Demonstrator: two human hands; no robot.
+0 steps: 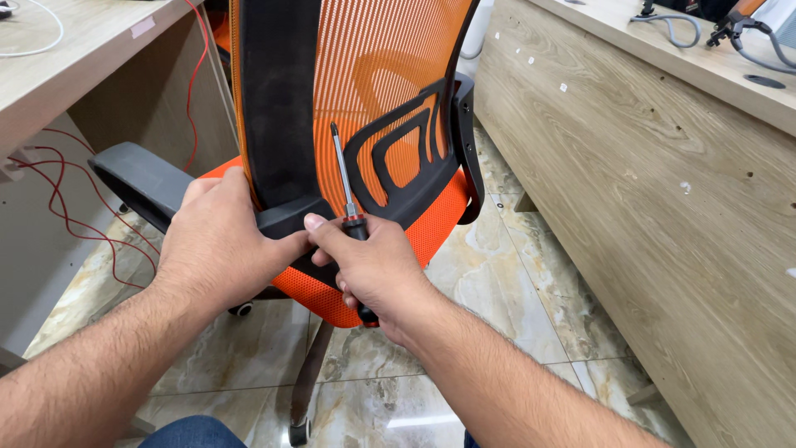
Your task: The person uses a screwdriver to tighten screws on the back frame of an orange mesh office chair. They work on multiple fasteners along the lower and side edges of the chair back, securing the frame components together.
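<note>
**Both hands at the base of the chair back, screwdriver upright in the right**

Seen from above and behind an orange mesh office chair [377, 75]. Left hand [220, 241] laid flat against the black upright spine [278, 99] of the backrest, fingers curled round the far side and out of sight, thumb stretched toward the right hand along the black bracket [290, 220] at the spine's foot. Hard to tell how tightly closed, since the fingertips are hidden. Right hand [373, 270] closed in a fist round the dark handle of a screwdriver [344, 178], thumb tip pressed on the bracket just beside the left thumb, the two hands touching or nearly so.

Long axis of the screwdriver close to vertical, leaning slightly toward the left hand: handle low in the right fist, butt poking out beneath the little finger, bare metal shaft rising above the knuckles, tip up against the mesh beside the black lumbar frame [406, 158]. Tip pointing away from the bracket rather than at it. Bracket directly between the hands, right hand the nearer to the tool and sole holder of it.

Beyond the left hand, a grey armrest [137, 178] and red wires [58, 199] under a wooden desk [75, 50]. Beyond the right hand, a wooden panel [647, 182]. Below both wrists, marbled floor tiles [497, 274] and a caster [240, 309].
</note>
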